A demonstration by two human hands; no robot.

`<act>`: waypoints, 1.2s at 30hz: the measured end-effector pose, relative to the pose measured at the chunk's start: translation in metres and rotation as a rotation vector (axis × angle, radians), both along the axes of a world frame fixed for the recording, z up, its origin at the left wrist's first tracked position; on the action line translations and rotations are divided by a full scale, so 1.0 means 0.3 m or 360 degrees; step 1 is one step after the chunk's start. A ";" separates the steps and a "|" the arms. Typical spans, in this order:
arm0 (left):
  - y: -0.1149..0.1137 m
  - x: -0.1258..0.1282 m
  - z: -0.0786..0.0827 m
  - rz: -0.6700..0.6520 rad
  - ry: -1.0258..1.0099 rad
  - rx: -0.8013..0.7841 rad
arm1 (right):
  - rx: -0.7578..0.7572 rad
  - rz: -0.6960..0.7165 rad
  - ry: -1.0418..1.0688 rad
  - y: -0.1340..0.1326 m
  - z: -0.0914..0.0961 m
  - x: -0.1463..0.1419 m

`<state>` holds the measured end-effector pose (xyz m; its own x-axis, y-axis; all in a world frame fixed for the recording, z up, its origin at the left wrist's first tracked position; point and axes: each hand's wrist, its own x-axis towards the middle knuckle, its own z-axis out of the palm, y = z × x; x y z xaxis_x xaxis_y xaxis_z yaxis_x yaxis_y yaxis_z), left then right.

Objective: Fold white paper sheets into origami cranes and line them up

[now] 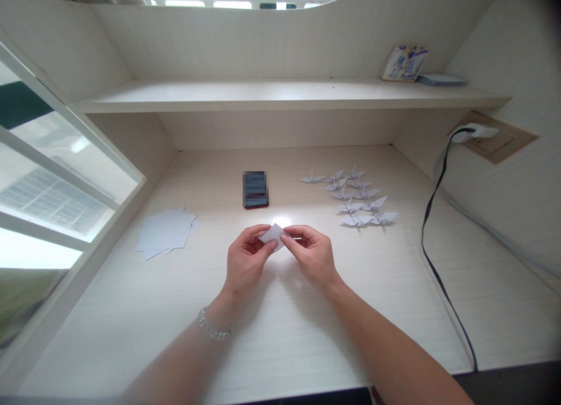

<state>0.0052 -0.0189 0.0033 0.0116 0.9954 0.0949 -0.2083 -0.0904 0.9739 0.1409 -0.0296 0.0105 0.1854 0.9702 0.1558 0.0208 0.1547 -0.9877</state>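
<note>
Between my two hands is a small folded piece of white paper (274, 234), roughly diamond-shaped, held just above the desk. My left hand (246, 254) pinches its left side, thumb on the near face. From the other side my right hand (312, 254) grips it, the thumb pressed on its right part. The fingers behind the paper are partly hidden. Several folded white paper cranes (359, 196) stand in loose rows to the right. A loose stack of white paper sheets (165, 234) lies at the left.
A phone (255, 189) lies on the desk (280, 346) beyond my hands. On the right, a black cable (424, 229) hangs from a wall socket (504, 137) and crosses the desk. A shelf (263, 92) above holds a small packet (404, 63). A window frame borders the left.
</note>
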 end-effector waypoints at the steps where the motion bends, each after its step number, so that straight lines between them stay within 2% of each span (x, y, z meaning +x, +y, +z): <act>1: -0.001 0.000 0.001 -0.0007 -0.0003 -0.0003 | -0.0007 -0.0005 0.0011 0.001 0.000 0.000; 36: -0.004 0.003 0.006 -0.0031 0.0016 -0.0033 | 0.0004 0.0002 0.0027 -0.001 0.005 -0.002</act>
<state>0.0062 -0.0200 0.0050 0.0319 0.9967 0.0741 -0.2000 -0.0663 0.9775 0.1403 -0.0298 0.0120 0.1871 0.9700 0.1553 0.0039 0.1574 -0.9875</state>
